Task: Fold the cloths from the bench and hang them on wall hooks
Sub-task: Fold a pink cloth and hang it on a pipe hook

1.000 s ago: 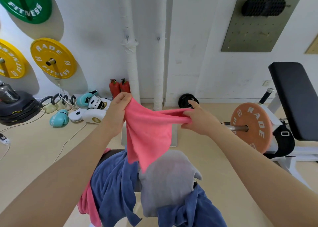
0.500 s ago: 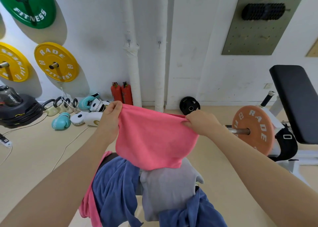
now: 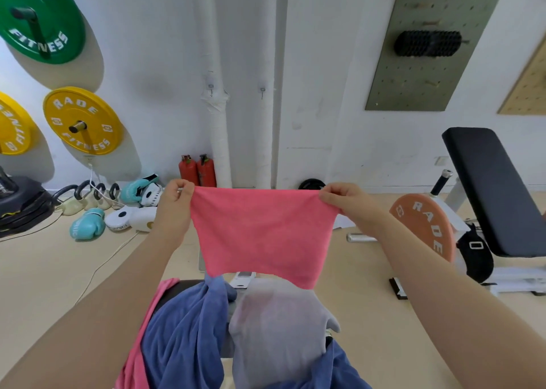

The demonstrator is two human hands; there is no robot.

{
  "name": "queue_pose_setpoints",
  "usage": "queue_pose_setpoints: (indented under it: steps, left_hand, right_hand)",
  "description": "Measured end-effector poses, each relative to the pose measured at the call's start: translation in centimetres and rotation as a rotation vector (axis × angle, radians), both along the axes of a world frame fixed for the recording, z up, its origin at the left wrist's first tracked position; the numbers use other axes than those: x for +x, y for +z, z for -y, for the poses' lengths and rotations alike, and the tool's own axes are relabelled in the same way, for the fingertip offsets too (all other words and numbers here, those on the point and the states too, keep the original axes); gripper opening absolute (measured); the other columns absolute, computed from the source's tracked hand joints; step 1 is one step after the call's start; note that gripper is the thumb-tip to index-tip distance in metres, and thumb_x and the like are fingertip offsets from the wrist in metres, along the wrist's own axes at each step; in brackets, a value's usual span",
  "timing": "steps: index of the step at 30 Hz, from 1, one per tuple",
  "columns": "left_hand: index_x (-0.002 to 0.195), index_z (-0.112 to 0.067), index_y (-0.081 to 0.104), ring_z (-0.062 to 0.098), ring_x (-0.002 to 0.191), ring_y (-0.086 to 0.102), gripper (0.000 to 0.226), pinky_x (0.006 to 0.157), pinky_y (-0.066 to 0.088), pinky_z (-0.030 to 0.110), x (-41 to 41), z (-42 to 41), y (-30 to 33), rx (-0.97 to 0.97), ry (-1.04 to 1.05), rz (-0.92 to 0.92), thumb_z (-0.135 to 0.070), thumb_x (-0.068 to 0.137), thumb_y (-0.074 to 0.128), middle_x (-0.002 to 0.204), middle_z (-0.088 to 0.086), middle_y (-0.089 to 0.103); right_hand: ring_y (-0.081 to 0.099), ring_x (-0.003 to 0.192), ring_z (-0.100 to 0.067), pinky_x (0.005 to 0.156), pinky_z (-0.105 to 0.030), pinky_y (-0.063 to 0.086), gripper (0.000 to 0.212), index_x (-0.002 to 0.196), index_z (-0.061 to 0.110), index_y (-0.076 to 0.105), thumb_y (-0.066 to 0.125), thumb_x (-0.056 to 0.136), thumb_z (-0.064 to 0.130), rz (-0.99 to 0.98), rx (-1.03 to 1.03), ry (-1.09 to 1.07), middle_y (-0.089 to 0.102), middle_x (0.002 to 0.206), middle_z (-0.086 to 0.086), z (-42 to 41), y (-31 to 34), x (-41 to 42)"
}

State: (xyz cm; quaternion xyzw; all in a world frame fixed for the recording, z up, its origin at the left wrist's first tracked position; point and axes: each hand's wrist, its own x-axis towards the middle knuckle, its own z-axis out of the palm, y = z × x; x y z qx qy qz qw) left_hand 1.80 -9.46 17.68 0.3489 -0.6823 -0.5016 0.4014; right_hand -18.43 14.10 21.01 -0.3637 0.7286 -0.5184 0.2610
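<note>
A pink cloth [image 3: 261,232] hangs spread flat in the air in front of me. My left hand [image 3: 175,204] pinches its top left corner and my right hand [image 3: 345,201] pinches its top right corner. Below it, on the dark bench [image 3: 177,289], lie a blue cloth [image 3: 189,335], a grey cloth [image 3: 277,326] and another pink cloth [image 3: 139,356] hanging off the left side. Two small wall hooks, a left hook [image 3: 210,89] and a right hook [image 3: 262,92], sit on the white wall straight ahead.
Two white pipes [image 3: 218,140] run down the wall, with red extinguishers [image 3: 197,170] at their foot. Boxing gloves [image 3: 87,223] and kettlebells lie on the floor at left. At right stand a black padded bench [image 3: 496,193] and an orange weight plate [image 3: 425,226].
My hands have moved apart and drawn the bunched pink cloth out into a flat, taut sheet. The view has tilted up a little.
</note>
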Motion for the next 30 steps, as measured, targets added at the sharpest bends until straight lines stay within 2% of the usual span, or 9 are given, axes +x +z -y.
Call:
queue_pose_setpoints:
  steps: [2, 6, 9, 13, 16, 19, 25, 28, 30]
  left_hand:
    - [0.091, -0.017, 0.050, 0.014, 0.068, 0.038, 0.012, 0.056, 0.031, 0.026, -0.4, 0.5, 0.1, 0.057, 0.032, 0.052, -0.023, 0.097, 0.041, 0.071, -0.002, 0.042]
    - [0.082, -0.016, 0.054, 0.006, 0.063, 0.058, 0.019, 0.061, 0.050, 0.021, -1.0, 0.3, 2.2, 0.456, -0.117, -0.400, -0.017, 0.097, 0.044, 0.066, -0.007, 0.064]
    - [0.078, -0.018, 0.057, 0.003, 0.057, 0.062, 0.021, 0.058, 0.053, 0.018, -1.0, 0.9, 3.0, 0.582, -0.169, -0.426, -0.015, 0.096, 0.045, 0.061, -0.009, 0.067]
    - [0.091, -0.014, 0.056, 0.010, 0.064, 0.043, 0.009, 0.055, 0.038, 0.025, -1.3, 1.0, 2.3, 0.351, -0.028, 0.052, -0.018, 0.095, 0.048, 0.081, 0.002, 0.051]
    - [0.101, -0.013, 0.058, 0.014, 0.064, 0.042, 0.013, 0.057, 0.035, 0.027, -1.9, 0.0, 2.2, 0.447, -0.058, -0.042, -0.016, 0.095, 0.047, 0.076, 0.002, 0.050]
    - [0.089, -0.018, 0.057, 0.014, 0.068, 0.049, 0.016, 0.059, 0.039, 0.028, -1.7, -0.9, 3.0, 0.598, -0.155, -0.138, -0.014, 0.096, 0.043, 0.078, 0.001, 0.055]
    - [0.098, -0.025, 0.058, 0.014, 0.061, 0.043, 0.024, 0.056, 0.039, 0.025, -1.3, -2.9, 4.6, 0.369, -0.325, -0.183, -0.010, 0.097, 0.039, 0.072, 0.000, 0.050]
    - [0.086, -0.020, 0.058, 0.006, 0.042, 0.044, 0.027, 0.040, 0.037, 0.014, -0.9, -4.6, 5.9, 0.321, -0.392, -0.200, -0.007, 0.098, 0.037, 0.049, -0.010, 0.053]
    - [0.084, -0.019, 0.058, 0.005, 0.047, 0.051, 0.030, 0.043, 0.043, 0.015, -0.4, -5.2, 6.4, 0.346, -0.448, -0.234, -0.005, 0.097, 0.036, 0.053, -0.011, 0.060]
  right_hand:
    - [0.041, 0.056, -0.008, 0.057, -0.021, 0.035, 0.023, 0.071, 0.012, 0.056, 0.050, 0.094, 0.010, -0.014, -0.045, -0.127, 0.045, 0.063, 0.002, 1.0, 0.2, 0.5]
    - [0.042, 0.060, -0.012, 0.055, -0.025, 0.035, 0.020, 0.080, 0.017, 0.057, 0.046, 0.096, 0.020, 0.292, -0.258, -0.177, 0.048, 0.068, 0.000, 1.3, 0.9, 0.0]
    - [0.056, 0.063, -0.011, 0.057, -0.025, 0.043, 0.018, 0.084, 0.019, 0.062, 0.048, 0.094, 0.021, 0.495, -0.322, -0.131, 0.063, 0.073, 0.003, 0.8, 1.4, -1.0]
    - [0.046, 0.062, -0.013, 0.051, -0.023, 0.035, 0.010, 0.083, 0.020, 0.058, 0.057, 0.087, 0.011, 0.058, 0.007, -0.401, 0.054, 0.072, 0.003, 2.3, 0.9, -0.6]
    - [0.042, 0.058, -0.012, 0.052, -0.023, 0.037, 0.018, 0.078, 0.021, 0.054, 0.052, 0.088, 0.006, 0.242, -0.058, -0.398, 0.049, 0.069, 0.001, 3.3, 0.6, 0.9]
    - [0.049, 0.058, -0.015, 0.060, -0.029, 0.049, 0.020, 0.078, 0.017, 0.053, 0.048, 0.089, 0.002, 0.388, -0.056, -0.281, 0.052, 0.070, -0.003, 3.4, 1.3, 2.5]
    - [0.065, 0.053, -0.012, 0.060, -0.025, 0.059, 0.025, 0.081, 0.012, 0.063, 0.045, 0.091, -0.002, 0.329, -0.080, -0.113, 0.060, 0.078, -0.006, 4.4, 4.0, 6.7]
    - [0.068, 0.067, -0.014, 0.077, -0.028, 0.057, 0.030, 0.089, 0.013, 0.067, 0.043, 0.088, -0.006, 0.282, -0.138, 0.033, 0.066, 0.078, -0.004, 4.7, 5.4, 9.2]
    - [0.069, 0.082, -0.014, 0.088, -0.026, 0.054, 0.042, 0.099, 0.012, 0.066, 0.040, 0.082, -0.017, 0.191, -0.184, 0.151, 0.069, 0.083, -0.003, 4.9, 5.8, 11.0]
